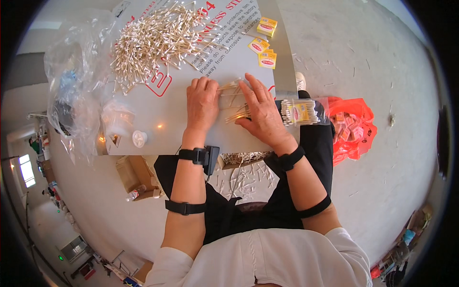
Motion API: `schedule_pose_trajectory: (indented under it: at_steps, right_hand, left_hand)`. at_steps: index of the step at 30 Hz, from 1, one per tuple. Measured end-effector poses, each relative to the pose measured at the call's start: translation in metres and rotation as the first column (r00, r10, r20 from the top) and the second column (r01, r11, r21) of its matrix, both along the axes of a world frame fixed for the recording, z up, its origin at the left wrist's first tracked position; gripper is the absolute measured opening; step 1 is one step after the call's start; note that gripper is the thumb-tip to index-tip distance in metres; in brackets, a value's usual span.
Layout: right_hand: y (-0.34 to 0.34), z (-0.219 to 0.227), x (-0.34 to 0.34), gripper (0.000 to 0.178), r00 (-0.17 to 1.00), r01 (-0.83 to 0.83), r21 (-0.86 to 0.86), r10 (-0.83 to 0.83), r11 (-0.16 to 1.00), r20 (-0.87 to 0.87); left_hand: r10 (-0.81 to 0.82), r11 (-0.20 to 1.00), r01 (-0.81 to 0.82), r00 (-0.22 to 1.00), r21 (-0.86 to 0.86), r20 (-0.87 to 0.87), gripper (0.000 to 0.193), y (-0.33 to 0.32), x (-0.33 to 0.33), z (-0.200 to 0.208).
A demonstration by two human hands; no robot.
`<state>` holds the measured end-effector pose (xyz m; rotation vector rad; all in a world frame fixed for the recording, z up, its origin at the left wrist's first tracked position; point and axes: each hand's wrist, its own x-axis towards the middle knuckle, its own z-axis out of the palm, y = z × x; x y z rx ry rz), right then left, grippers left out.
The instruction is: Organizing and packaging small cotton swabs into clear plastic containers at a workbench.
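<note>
Loose cotton swabs (234,99) lie on the grey sheet-covered table between my two hands. My left hand (202,104) is closed, its fingers curled down, and a few swabs stick out beside its index finger. Stretched out and apart, the fingers of my right hand (263,112) reach over the swabs, with the thumb beside a small cluster of them. Just right of that hand, a clear packet of cotton swabs (300,112) with a yellow label rests at the table's right edge. A large heap of swabs (158,43) spreads across the far left.
Small yellow boxes (267,27) sit near the far right edge. Clear plastic bags (79,81), a plastic tub (117,118) and a white cap (139,138) are at left. A red bag (353,129) with packets lies at right; a cardboard box (136,177) stands below.
</note>
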<state>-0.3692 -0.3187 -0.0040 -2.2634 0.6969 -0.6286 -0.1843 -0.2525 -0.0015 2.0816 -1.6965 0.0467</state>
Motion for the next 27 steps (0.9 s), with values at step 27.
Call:
schedule_pose_trajectory:
  at_steps: [27]
  right_hand:
    - [0.004, -0.005, 0.005, 0.072, 0.982, -0.056, -0.221, 0.014, 0.974, -0.187]
  left_hand:
    - [0.219, 0.976, -0.219, 0.975, -0.001, -0.029, 0.020, 0.065, 0.041, -0.002]
